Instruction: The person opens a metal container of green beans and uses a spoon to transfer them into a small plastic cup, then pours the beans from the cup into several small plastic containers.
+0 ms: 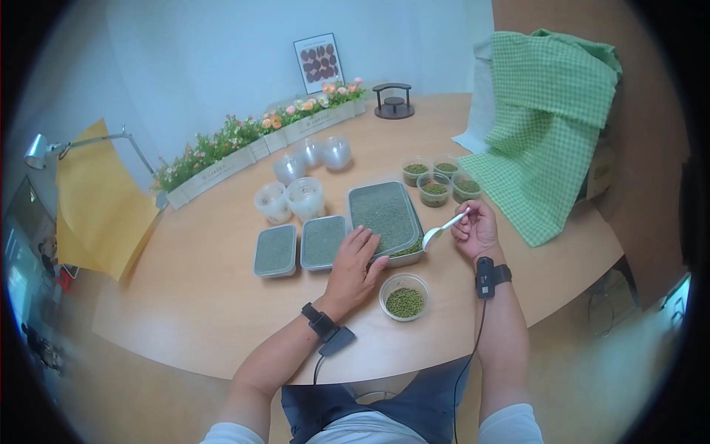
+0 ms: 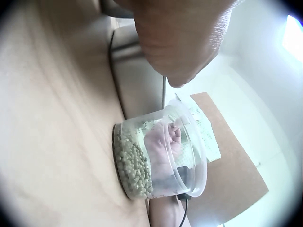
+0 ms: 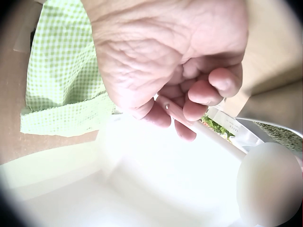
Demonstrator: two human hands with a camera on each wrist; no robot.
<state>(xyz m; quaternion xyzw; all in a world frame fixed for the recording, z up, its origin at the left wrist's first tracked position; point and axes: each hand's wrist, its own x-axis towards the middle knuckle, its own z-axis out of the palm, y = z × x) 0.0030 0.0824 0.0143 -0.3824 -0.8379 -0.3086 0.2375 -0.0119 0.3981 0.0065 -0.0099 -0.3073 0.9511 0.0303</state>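
My right hand [image 1: 475,229] pinches the handle of a white spoon [image 1: 452,221], its bowl tilted down beside the near right corner of a large metal container [image 1: 405,260]. A translucent lid [image 1: 381,211] lies over that container, set back enough to show green beans [image 1: 407,250] along the near edge. On the lid's near left part rests my left hand [image 1: 353,270], fingers extended and thumb spread toward the front rim. Just in front stands a clear plastic cup [image 2: 189,142], its bottom part filled with green beans [image 2: 134,165].
Two smaller lidded containers [image 1: 323,242] stand left of the large one. Behind them are stacked clear cups [image 1: 305,198] and several domed clear pieces [image 1: 289,169]. Several bean-filled cups [image 1: 434,189] stand at the right, near a green checked cloth [image 1: 551,133]. Flower boxes [image 1: 259,144] line the back.
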